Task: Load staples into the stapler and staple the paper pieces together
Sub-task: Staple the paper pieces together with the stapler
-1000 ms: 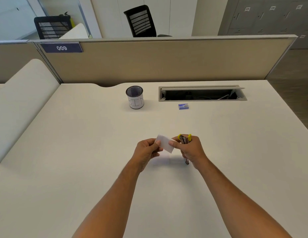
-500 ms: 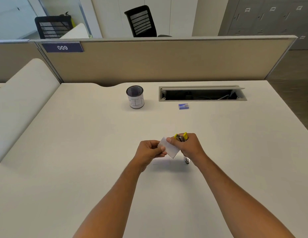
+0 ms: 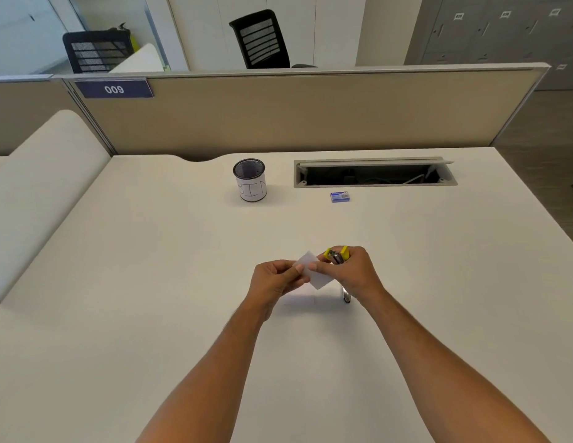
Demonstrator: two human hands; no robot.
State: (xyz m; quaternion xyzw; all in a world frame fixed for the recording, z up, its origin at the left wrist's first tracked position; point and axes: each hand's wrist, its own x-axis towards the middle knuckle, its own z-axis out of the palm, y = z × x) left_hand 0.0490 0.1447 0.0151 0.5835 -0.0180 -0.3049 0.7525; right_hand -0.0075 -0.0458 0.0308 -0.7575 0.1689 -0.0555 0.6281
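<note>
My right hand point(image 3: 354, 272) grips a yellow and metal stapler point(image 3: 337, 255), held upright above the white desk; its metal tail point(image 3: 346, 296) pokes out below the palm. My left hand point(image 3: 274, 280) pinches the left edge of small white paper pieces point(image 3: 314, 273). The right thumb also rests on the paper, just left of the stapler's jaws. Whether the paper sits inside the jaws is hidden by my fingers. A small blue staple box point(image 3: 339, 196) lies farther back on the desk.
A black mesh pen cup point(image 3: 250, 180) with a white label stands at the back centre. An open cable tray slot point(image 3: 374, 172) runs along the back right. A beige partition point(image 3: 278, 113) closes the far edge of the desk point(image 3: 118, 282).
Both hands have drifted slightly left and the paper has tilted, its lower corner now dropping below my right thumb. The stapler stays in my right hand.
</note>
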